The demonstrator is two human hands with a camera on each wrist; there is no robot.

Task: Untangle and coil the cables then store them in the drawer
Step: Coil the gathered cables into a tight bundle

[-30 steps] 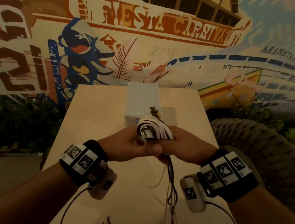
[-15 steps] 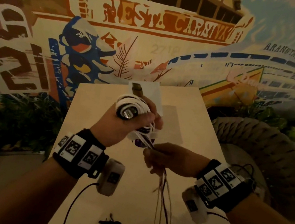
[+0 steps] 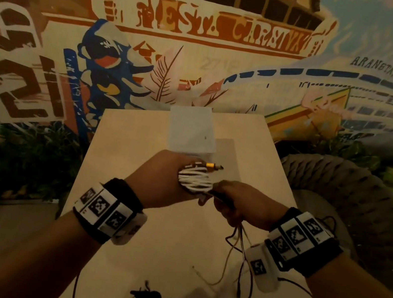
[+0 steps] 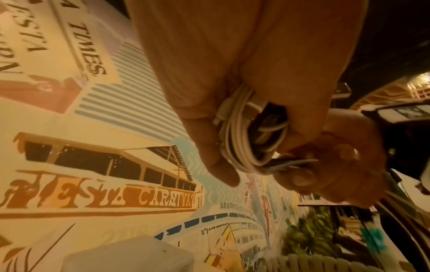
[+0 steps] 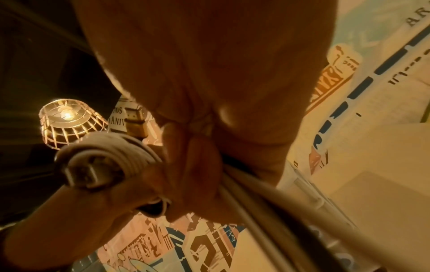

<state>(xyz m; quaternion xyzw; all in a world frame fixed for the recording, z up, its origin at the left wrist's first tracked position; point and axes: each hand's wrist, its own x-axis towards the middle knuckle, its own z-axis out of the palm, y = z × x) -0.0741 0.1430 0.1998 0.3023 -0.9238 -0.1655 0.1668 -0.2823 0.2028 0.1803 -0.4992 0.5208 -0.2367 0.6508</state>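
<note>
Head view: a painted mural [image 3: 211, 28] filled the wall behind, with plants [image 3: 13, 156] along its foot on the left and a woven chair [image 3: 355, 192] to the right. Your wooden table [image 3: 144, 139] ran from the wall toward you, and a white box [image 3: 191, 129] stood at its far end, just beyond your hands.

Your left hand [image 3: 158, 179] hovered over the middle of the table, fingers curled round a coil of white cable [image 3: 195, 180]; the left wrist view showed the loops [image 4: 242, 128] pressed between thumb and fingers. A gold-tipped plug [image 3: 212, 165] stuck out of the top of the coil toward the box.

Your right hand [image 3: 246, 205] sat just beside it, touching the coil, closed in a fist on the loose cable strands [image 3: 241, 246] that led out of the coil. In the right wrist view the strands [image 5: 256, 195] ran out under your curled fingers. Below the fist the dark and pale strands hung down to the tabletop and trailed toward you.

Right wrist view also caught a lit wicker lamp [image 5: 67, 121] overhead.
</note>
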